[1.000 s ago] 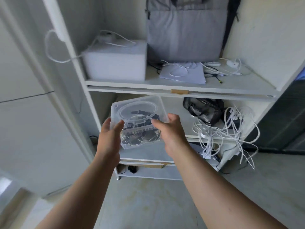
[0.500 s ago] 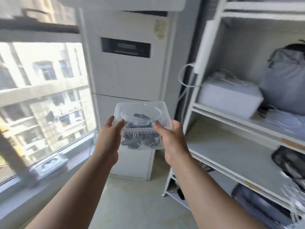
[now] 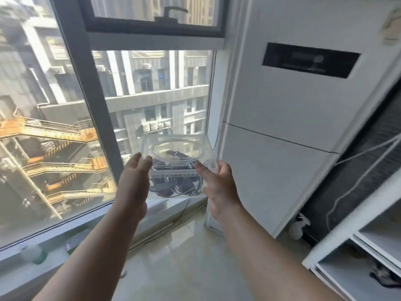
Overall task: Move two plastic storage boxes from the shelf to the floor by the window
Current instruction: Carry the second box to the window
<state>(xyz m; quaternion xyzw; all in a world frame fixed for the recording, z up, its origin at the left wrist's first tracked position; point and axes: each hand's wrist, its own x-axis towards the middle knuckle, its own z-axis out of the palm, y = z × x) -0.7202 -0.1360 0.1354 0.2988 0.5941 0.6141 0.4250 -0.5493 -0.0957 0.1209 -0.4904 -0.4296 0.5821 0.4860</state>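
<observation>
A clear plastic storage box [image 3: 176, 168] with its lid on, dark cables and small parts visible inside, is held in the air between both hands, facing the window [image 3: 138, 101]. The left hand [image 3: 135, 181] grasps the box's left side, thumb hooked over the lid's near left corner and the other fingers hidden behind the wall. The right hand [image 3: 218, 185] grasps the right side the same way, thumb on the lid's near right corner, fingers wrapped round the far side where they cannot be seen. The box sits level between the two thumbs, well above the glossy floor [image 3: 184, 257] that lies below the wrists. Beyond the right fingers stands a tall white air-conditioner unit [image 3: 288, 127]; the white shelf [image 3: 355, 246] is off to the right, behind the right forearm.

Judging by this, the carry of one box is in hand and the placing is not yet done. The next move calls for lowering the box, kept level, down to the floor strip just inside the window, then letting both grips go
</observation>
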